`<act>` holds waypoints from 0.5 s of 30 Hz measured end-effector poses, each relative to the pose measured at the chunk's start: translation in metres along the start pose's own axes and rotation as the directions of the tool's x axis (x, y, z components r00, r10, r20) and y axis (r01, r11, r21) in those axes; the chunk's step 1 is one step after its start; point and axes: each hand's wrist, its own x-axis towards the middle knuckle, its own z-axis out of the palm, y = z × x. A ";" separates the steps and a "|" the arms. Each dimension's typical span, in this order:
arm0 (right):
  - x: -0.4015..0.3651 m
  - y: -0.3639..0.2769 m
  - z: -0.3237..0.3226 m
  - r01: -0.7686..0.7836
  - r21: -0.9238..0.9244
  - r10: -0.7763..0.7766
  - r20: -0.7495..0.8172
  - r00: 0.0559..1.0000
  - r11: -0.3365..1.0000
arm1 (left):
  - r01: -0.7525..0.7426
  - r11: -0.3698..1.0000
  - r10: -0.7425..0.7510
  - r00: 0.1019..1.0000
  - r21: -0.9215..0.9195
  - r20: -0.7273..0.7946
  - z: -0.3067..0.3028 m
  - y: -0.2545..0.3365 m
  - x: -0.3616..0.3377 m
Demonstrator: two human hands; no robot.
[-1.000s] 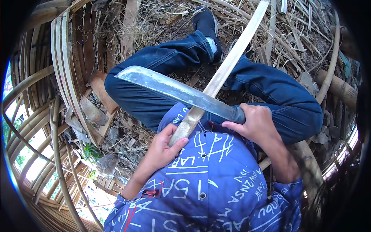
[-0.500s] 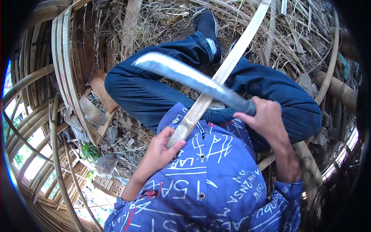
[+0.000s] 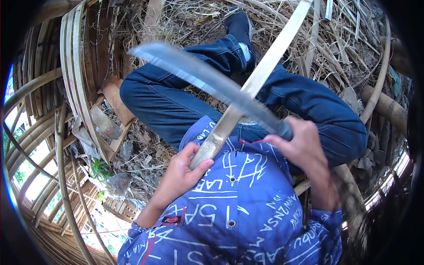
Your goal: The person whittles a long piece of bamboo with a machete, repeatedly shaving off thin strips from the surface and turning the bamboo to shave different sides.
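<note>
My left hand (image 3: 186,173) is closed around the near end of a long, pale bamboo strip (image 3: 269,64), close against my shirt. The strip slants away between my legs, up toward the top right. In my right hand (image 3: 301,145) I grip a machete (image 3: 205,86) by its dark handle. Its broad steel blade, slightly smeared by motion, lies across the strip in this view, with the tip pointing to the upper left over my thigh.
My crossed legs (image 3: 163,106) in dark jeans frame the work. Split bamboo slats (image 3: 73,66) stand at the left beside a curved bamboo framework (image 3: 62,176). Dry shavings (image 3: 190,22) litter the ground ahead, and a thick bamboo pole (image 3: 388,110) lies at the right.
The machete's tip has swung up and to the left, and my right hand has shifted slightly down and forward along with it. My left hand keeps its hold on the strip.
</note>
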 end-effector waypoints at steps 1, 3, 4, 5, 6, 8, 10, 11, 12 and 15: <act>-0.006 -0.009 0.003 -0.010 0.028 0.008 0.070 0.997 1.000 | -0.003 1.000 0.003 1.000 0.002 0.008 0.001 0.006 0.002; -0.015 -0.019 0.014 0.061 -0.017 -0.058 0.119 0.991 0.998 | 0.087 0.996 -0.087 0.996 -0.023 0.003 0.001 0.017 0.005; -0.018 -0.021 0.020 0.085 -0.027 -0.081 0.135 0.988 0.996 | 0.084 0.996 -0.083 0.996 -0.017 0.009 0.001 0.016 0.006; -0.020 -0.023 0.026 0.079 -0.025 -0.075 0.130 0.989 0.997 | 0.012 1.000 -0.012 1.000 0.022 -0.012 0.001 0.011 0.006; -0.021 -0.025 0.032 0.113 -0.024 -0.108 0.142 0.984 0.993 | -0.058 0.997 0.060 0.998 0.059 -0.033 0.002 0.005 0.006; -0.021 -0.026 0.039 0.151 -0.022 -0.146 0.156 0.977 0.988 | -0.125 0.991 0.128 0.990 0.046 -0.060 0.005 -0.005 0.007; -0.019 -0.026 0.042 0.140 -0.093 -0.124 0.158 0.980 0.986 | -0.172 0.985 0.174 0.981 0.028 -0.082 0.006 -0.003 0.008; -0.019 -0.025 0.041 0.143 -0.094 -0.127 0.160 0.979 0.985 | -0.172 0.985 0.174 0.981 0.026 -0.085 0.006 -0.004 0.008; -0.019 -0.023 0.040 0.136 -0.119 -0.116 0.159 0.980 0.984 | -0.139 0.990 0.139 0.989 0.019 -0.054 0.006 -0.007 0.008; -0.018 -0.020 0.036 0.129 -0.158 -0.105 0.152 0.983 0.979 | -0.058 0.998 0.058 0.998 0.027 -0.001 0.006 0.000 0.007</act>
